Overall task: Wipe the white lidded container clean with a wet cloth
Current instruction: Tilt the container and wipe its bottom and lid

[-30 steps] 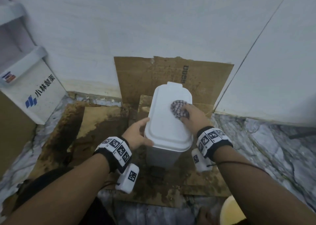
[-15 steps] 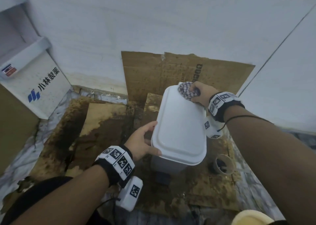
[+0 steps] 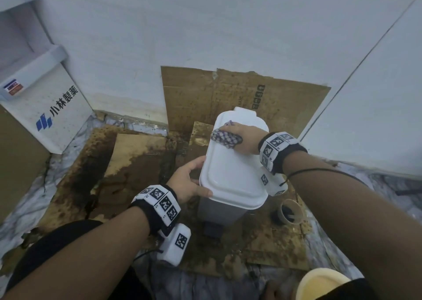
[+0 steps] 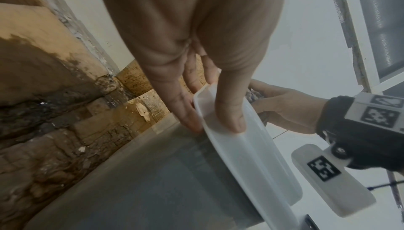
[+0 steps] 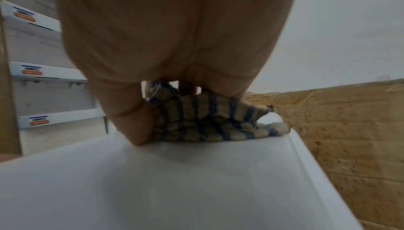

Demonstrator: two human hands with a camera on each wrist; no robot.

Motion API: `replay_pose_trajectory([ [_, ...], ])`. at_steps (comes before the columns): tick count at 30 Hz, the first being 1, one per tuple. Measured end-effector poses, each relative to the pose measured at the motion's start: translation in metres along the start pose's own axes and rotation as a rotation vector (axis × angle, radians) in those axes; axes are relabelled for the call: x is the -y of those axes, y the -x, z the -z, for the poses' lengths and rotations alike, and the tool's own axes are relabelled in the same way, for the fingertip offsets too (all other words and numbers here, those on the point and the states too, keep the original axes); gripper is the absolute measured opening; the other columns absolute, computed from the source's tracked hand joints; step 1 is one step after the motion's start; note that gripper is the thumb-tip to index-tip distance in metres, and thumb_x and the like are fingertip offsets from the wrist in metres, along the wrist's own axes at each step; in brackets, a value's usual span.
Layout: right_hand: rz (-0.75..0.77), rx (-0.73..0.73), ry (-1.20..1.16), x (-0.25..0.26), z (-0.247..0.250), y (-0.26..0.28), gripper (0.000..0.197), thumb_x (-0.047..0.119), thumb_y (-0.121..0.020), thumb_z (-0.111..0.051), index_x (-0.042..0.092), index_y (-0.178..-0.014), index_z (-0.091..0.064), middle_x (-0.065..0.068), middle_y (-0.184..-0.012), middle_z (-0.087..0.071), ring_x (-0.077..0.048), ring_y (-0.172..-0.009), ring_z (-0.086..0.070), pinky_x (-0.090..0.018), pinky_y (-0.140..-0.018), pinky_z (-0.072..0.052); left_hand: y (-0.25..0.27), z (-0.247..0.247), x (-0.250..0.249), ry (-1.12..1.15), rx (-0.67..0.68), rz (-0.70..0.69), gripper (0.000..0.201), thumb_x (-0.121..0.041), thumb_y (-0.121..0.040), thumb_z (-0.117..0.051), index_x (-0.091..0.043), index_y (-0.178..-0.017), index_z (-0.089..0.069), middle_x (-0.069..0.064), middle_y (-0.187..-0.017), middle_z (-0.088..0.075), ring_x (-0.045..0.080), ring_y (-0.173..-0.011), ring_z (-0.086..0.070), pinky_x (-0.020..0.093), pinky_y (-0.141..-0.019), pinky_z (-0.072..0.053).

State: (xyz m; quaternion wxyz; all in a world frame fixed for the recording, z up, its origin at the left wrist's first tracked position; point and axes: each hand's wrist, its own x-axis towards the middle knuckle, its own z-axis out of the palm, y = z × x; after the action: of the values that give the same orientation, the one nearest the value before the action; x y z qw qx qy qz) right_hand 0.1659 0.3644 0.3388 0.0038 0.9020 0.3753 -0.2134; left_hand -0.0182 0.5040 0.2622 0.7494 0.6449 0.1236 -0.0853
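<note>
Two hands work on a white lidded container [image 3: 230,176] that stands on stained, wet cardboard [image 3: 137,153] laid on the floor against a white wall [image 3: 205,25]. The right hand [image 3: 245,140] lies on the far part of the lid [image 3: 228,169], its fingers curled round a bunched blue-checked cloth [image 3: 225,137] and pressing it onto the lid near the far left edge; from the right wrist the thumb [image 5: 131,121] sits at the left of the cloth [image 5: 207,121] and the cloth's right end reaches the raised rim of the lid [image 5: 196,182]. The left hand [image 3: 188,182] grips the near left edge of the lid: the thumb [image 4: 229,109] lies on top of the lid [image 4: 251,156] and the fingers [image 4: 186,109] are tucked under its rim against the grey body of the container [image 4: 153,182], a narrow pinch on the rim. Both wrists wear black bands with white marker blocks. A small brown cup [image 3: 288,212] with dark contents stands on the cardboard just right of the container. Another sheet of spotted cardboard [image 3: 251,94] leans on the wall behind it. At the far left is a white box [image 3: 45,108] with blue printing, and at the near right edge a pale yellow round vessel [image 3: 319,283] shows in part.
</note>
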Motion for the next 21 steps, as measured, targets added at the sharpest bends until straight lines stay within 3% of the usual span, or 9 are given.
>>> replay_pose_trajectory([
  [2,0.016,0.014,-0.022,0.008,-0.005,0.009,0.065,0.023,-0.089,-0.058,0.034,-0.147,-0.032,-0.002,-0.150,-0.032,-0.029,-0.133,-0.038,-0.043,-0.112,-0.030,0.001,-0.001,0.000,0.031,-0.001,-0.005,0.087,0.019,-0.061,-0.078,-0.037,-0.122,-0.053,-0.020,-0.121,-0.060,0.019,-0.096,-0.071,0.034,-0.076,-0.059],
  [4,0.037,0.002,-0.037,0.014,-0.010,0.020,0.064,0.027,-0.088,-0.061,0.033,-0.146,-0.035,0.000,-0.148,-0.035,-0.026,-0.132,-0.038,-0.041,-0.111,-0.030,0.001,-0.002,0.001,0.050,0.018,-0.008,0.086,0.020,-0.061,-0.076,-0.041,-0.118,-0.056,-0.018,-0.119,-0.064,0.017,-0.102,-0.069,0.034,-0.079,-0.058],
  [7,0.090,-0.011,-0.056,0.026,-0.018,0.038,0.061,0.032,-0.089,-0.062,0.034,-0.144,-0.038,0.001,-0.149,-0.034,-0.025,-0.134,-0.036,-0.040,-0.110,-0.029,0.000,-0.004,0.002,0.074,0.030,-0.005,0.093,0.022,-0.062,-0.073,-0.037,-0.131,-0.052,-0.006,-0.122,-0.067,0.016,-0.111,-0.064,0.038,-0.087,-0.056],
  [11,0.135,-0.004,-0.035,0.045,-0.028,0.059,0.059,0.033,-0.091,-0.061,0.032,-0.145,-0.038,0.001,-0.152,-0.029,-0.023,-0.137,-0.031,-0.036,-0.111,-0.025,0.002,-0.005,0.003,0.119,0.044,0.021,0.095,0.031,-0.063,-0.065,-0.028,-0.136,-0.048,0.001,-0.118,-0.068,0.021,-0.109,-0.064,0.035,-0.080,-0.058],
  [15,0.154,-0.013,0.016,0.059,-0.039,0.070,0.056,0.036,-0.090,-0.059,0.032,-0.143,-0.040,0.001,-0.144,-0.036,-0.021,-0.132,-0.035,-0.036,-0.108,-0.030,0.003,-0.003,0.005,0.177,0.017,0.086,0.102,0.027,-0.058,-0.068,-0.018,-0.145,-0.040,0.010,-0.126,-0.063,0.027,-0.109,-0.062,0.035,-0.074,-0.057],
  [18,0.166,-0.051,0.093,0.071,-0.047,0.071,0.049,0.040,-0.089,-0.056,0.034,-0.137,-0.047,0.000,-0.132,-0.043,-0.023,-0.123,-0.042,-0.038,-0.105,-0.038,0.006,-0.004,0.005,0.210,0.029,0.097,0.103,0.022,-0.051,-0.064,-0.017,-0.144,-0.043,0.012,-0.131,-0.060,0.028,-0.106,-0.063,0.035,-0.071,-0.055],
  [21,0.180,-0.069,0.164,0.082,-0.052,0.071,0.044,0.042,-0.089,-0.054,0.035,-0.133,-0.052,0.001,-0.123,-0.047,-0.022,-0.117,-0.044,-0.036,-0.100,-0.041,0.007,-0.003,0.005,0.214,0.031,0.082,0.098,0.030,-0.053,-0.057,-0.015,-0.140,-0.047,0.015,-0.130,-0.060,0.031,-0.108,-0.063,0.037,-0.074,-0.054],
])
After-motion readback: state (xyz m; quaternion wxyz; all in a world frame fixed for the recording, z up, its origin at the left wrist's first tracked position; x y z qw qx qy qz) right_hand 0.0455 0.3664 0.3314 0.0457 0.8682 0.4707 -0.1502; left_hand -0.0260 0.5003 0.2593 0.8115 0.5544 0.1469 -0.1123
